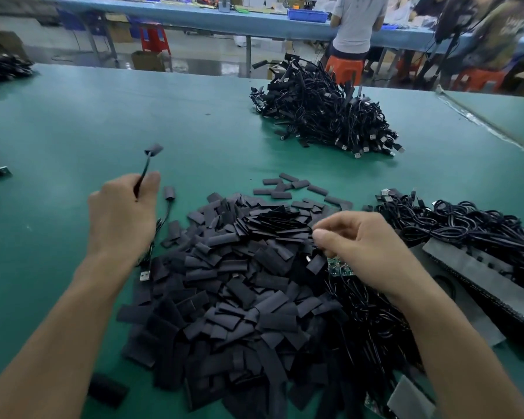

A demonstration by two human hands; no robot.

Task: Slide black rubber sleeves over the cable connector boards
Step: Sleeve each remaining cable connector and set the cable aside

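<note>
Currently, one container is in view: a blue bin point(307, 14) on the far bench point(194, 24), well beyond both hands. Its contents cannot be made out.

Left hand point(123, 213): the fingers point(149, 180) are clenched around a thin black cable point(142, 176). The cable rises past the fingertips and ends in a connector board already covered by a black sleeve point(154, 149). Below the wrist the same cable hangs down to a USB plug point(144, 276), which lies at the edge of the sleeve pile. A second sleeved cable end point(169, 192) lies on the green tabletop point(73, 122), just to the right of the left-hand fingers.

Right hand point(354, 246): the fingers point(324, 237) are curled, with the tips pointing down into the pile of loose black rubber sleeves point(239, 282). It cannot be determined whether they pinch a sleeve. A bare green connector board point(341, 267) shows directly under this hand, touching the pile, with its black cable running back beneath the wrist.

The sleeve pile fills the tabletop between the two hands and extends toward the person. A bundle of unsleeved black cables point(466, 225) lies to the right of the right hand, with grey foam strips point(481, 273) resting against it. A heap of sleeved cables point(324, 113) sits on the tabletop well beyond the right-hand fingers.
</note>
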